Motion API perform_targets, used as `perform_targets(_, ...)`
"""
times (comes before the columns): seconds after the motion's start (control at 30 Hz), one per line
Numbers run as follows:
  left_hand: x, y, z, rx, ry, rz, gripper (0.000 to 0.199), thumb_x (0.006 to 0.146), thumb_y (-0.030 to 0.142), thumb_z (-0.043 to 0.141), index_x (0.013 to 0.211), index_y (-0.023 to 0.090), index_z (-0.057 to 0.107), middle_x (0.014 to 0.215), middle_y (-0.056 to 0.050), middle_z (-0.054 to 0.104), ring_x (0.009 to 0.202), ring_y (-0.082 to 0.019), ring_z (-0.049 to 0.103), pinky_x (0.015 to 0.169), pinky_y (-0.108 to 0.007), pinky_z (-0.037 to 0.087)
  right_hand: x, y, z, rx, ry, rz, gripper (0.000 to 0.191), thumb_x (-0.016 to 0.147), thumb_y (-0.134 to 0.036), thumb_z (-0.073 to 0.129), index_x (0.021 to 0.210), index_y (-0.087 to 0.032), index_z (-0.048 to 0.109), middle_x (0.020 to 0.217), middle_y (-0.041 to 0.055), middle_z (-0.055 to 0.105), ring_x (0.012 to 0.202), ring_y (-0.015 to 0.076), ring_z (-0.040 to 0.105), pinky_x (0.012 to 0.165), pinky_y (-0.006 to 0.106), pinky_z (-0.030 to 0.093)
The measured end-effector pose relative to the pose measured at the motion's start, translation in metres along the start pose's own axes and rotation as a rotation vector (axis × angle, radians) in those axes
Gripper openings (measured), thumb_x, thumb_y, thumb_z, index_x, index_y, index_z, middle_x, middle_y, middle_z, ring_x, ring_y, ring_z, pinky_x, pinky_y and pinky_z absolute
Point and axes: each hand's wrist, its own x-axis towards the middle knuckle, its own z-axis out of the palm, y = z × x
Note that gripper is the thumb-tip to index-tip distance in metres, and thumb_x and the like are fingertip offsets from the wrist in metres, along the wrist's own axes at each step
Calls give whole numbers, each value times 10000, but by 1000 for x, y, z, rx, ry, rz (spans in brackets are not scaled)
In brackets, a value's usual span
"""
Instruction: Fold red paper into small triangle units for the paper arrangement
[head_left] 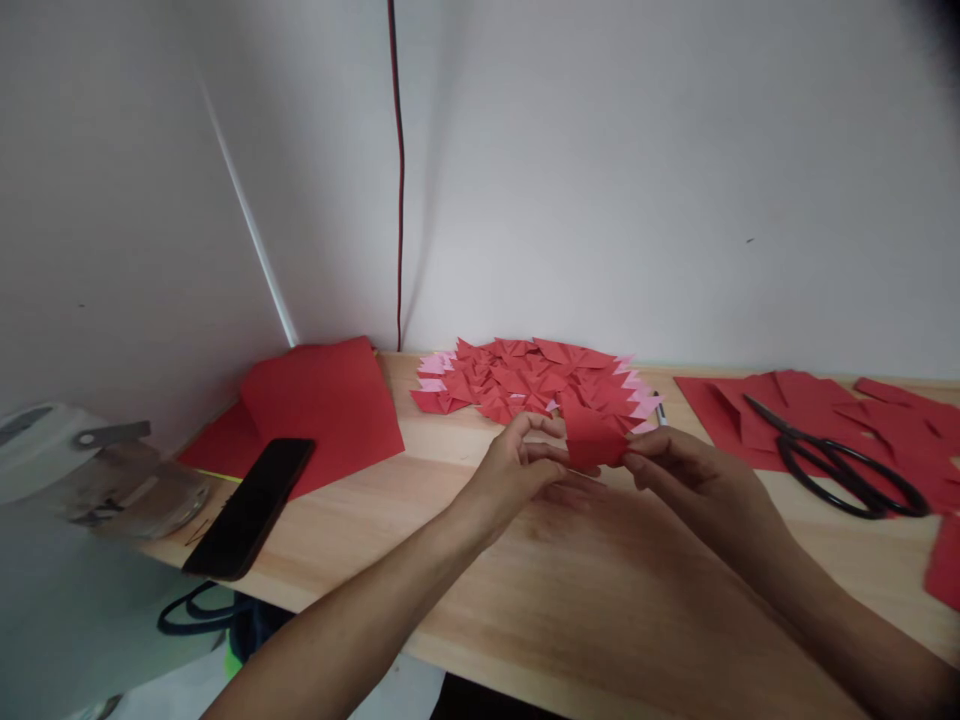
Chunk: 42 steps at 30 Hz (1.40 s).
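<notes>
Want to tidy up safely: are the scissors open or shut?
Shut: the scissors show their blades together, ending in one tip.

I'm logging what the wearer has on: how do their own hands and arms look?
The left hand and right hand are bare: no gloves, rings or bracelets show. The left forearm and right forearm are uncovered too, with no sleeve or watch in view.

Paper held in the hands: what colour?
Red; the paper shows best in the head view.

Bare hands [510, 475], fingers [664, 441] slender; forearms [367, 610] bare as far as visible, narrowing toward wrists [463, 530].
</notes>
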Motion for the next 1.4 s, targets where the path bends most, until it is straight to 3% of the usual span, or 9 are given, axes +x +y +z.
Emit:
perform_targets(0.17, -1, 2, 5, 140, -6, 113, 308, 661, 190, 760, 918, 136, 598, 982, -101, 676, 844, -188, 681, 791, -320, 523, 1, -4, -1, 59, -16, 34, 252, 796, -464, 586, 732, -223, 614, 637, 10, 600, 591, 149, 553, 549, 271, 447)
perform_targets(0.33, -1, 0, 8, 193, 134, 119, 205, 718, 284, 720, 786, 107, 643, 766, -68, 678, 685, -143, 656, 669, -265, 521, -1, -3, 0, 92, -41, 55, 258, 782, -483, 608, 782, -228, 640, 721, 27, 645, 670, 174, 596, 613, 294, 471)
perform_targets(0.43, -1, -3, 10, 207, 191, 145, 191, 701, 280, 730, 742, 117, 638, 743, -59, 679, 663, -134, 644, 629, -244, 507, -1, 0, 0, 74, -4, 69, 269, 766, -494, 621, 765, -226, 641, 819, 44, 671, 743, 199, 621, 669, 316, 481)
perform_targets(0.7, 0, -8, 9, 201, 256, 167, 201, 656, 260, 764, 674, 125, 616, 662, -30, 658, 574, -101, 591, 582, -219, 453, -2, 0, 0, 65, -19, 37, 230, 771, -452, 615, 694, -236, 613, 825, 59, 677, 961, 257, 624, 808, 358, 478)
perform_targets(0.77, 0, -8, 9, 220, 271, 169, 211, 659, 271, 762, 652, 129, 607, 626, -21, 642, 562, -99, 575, 572, -218, 436, -2, -3, -1, 76, -32, 50, 241, 772, -466, 616, 708, -234, 615, 822, 61, 678, 928, 250, 630, 784, 351, 482)
perform_targets(0.93, 0, -10, 9, 294, 295, 199, 202, 659, 276, 761, 656, 133, 619, 621, -12, 628, 570, -94, 550, 568, -214, 405, -1, -7, -1, 96, -57, 100, 291, 763, -513, 620, 739, -223, 616, 743, 40, 657, 688, 190, 600, 629, 308, 470)
perform_targets(1.1, 0, -12, 10, 304, 282, 218, 198, 663, 275, 755, 671, 135, 615, 666, -14, 620, 597, -99, 544, 584, -226, 406, -2, -5, -2, 107, -40, 92, 273, 774, -484, 620, 688, -226, 608, 803, 47, 664, 822, 210, 611, 717, 311, 465)
perform_targets(1.23, 1, -12, 9, 223, 220, 260, 193, 671, 261, 757, 777, 146, 644, 799, -19, 631, 690, -107, 566, 643, -231, 428, -4, -5, -2, 147, -72, 103, 253, 781, -458, 623, 684, -225, 599, 847, 44, 664, 792, 190, 607, 704, 298, 466)
perform_targets(1.4, 2, -9, 8, 194, 313, 257, 218, 661, 285, 766, 785, 159, 638, 726, 20, 590, 608, -71, 507, 606, -213, 408, -5, -5, 0, 134, -80, 77, 260, 794, -455, 615, 686, -220, 589, 873, 53, 648, 807, 197, 598, 693, 303, 456)
